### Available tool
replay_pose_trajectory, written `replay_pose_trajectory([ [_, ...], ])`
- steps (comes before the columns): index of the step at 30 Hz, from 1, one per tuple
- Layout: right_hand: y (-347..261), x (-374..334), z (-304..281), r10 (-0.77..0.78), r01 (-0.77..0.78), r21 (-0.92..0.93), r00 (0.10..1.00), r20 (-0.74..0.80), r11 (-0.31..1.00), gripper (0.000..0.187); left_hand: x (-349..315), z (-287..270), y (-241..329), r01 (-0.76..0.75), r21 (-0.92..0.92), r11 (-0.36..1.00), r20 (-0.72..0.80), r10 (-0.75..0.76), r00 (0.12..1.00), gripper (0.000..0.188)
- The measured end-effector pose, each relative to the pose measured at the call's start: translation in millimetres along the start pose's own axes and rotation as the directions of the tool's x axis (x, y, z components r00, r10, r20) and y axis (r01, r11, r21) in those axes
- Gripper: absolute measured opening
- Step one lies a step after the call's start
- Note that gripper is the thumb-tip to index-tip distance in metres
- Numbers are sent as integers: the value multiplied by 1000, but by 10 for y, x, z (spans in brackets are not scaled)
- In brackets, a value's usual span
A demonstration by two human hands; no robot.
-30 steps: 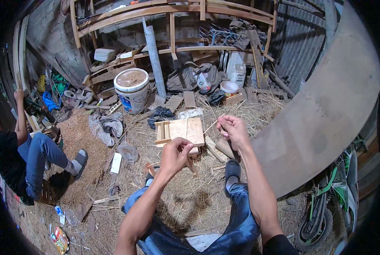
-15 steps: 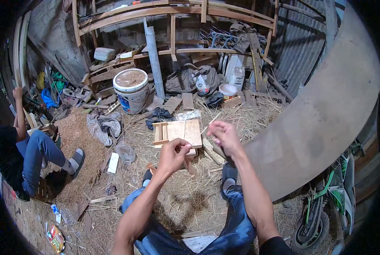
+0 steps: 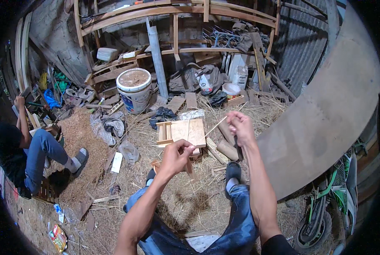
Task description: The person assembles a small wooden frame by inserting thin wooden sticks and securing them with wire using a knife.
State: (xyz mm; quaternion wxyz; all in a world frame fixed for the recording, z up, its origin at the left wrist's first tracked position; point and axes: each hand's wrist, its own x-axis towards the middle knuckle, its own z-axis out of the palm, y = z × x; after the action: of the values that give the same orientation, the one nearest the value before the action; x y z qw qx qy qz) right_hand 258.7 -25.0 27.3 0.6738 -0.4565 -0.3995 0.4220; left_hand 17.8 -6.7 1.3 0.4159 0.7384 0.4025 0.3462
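Note:
My left hand (image 3: 179,158) is closed in a pinch in front of the wooden board. A thin pale wooden stick (image 3: 216,127) slants up and right from it; over the pale board its lower part is hard to see. To the right, my right hand (image 3: 241,128) is closed with bent fingers, close to the stick's upper end. A dark narrow piece (image 3: 239,152) shows below that palm; whether the hand holds it cannot be made out. Beyond my left hand, a flat wooden board (image 3: 195,131) carries a bundle of short slats (image 3: 165,132) at its left side.
Wood offcuts (image 3: 227,149) lie beside my right shoe. A white bucket (image 3: 134,87) stands farther back. At left, a person (image 3: 11,148) sits beside wood shavings (image 3: 77,134). A large panel (image 3: 321,123) leans on the right, above a green-and-white motorbike (image 3: 326,195).
My right hand has moved right and slightly up, away from my left hand. The stick stays pointed up and right. At left, the seated person's arm has shifted.

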Motion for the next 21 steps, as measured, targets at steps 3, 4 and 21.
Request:
replay_pose_trajectory([
  [3,-67,-44,-46,-4,3,-46,1000,-27,999,15,10,-16,-22,-21,-3,1000,-29,21,999,15],
  [4,-87,-110,30,36,-35,-39,999,27,999,15,37,-9,-30,-36,-25,999,-38,35,999,15],
  [21,-10,-83,-54,45,-46,27,999,8,999,21,17,36,29,-14,23,1000,-51,15,999,17],
])
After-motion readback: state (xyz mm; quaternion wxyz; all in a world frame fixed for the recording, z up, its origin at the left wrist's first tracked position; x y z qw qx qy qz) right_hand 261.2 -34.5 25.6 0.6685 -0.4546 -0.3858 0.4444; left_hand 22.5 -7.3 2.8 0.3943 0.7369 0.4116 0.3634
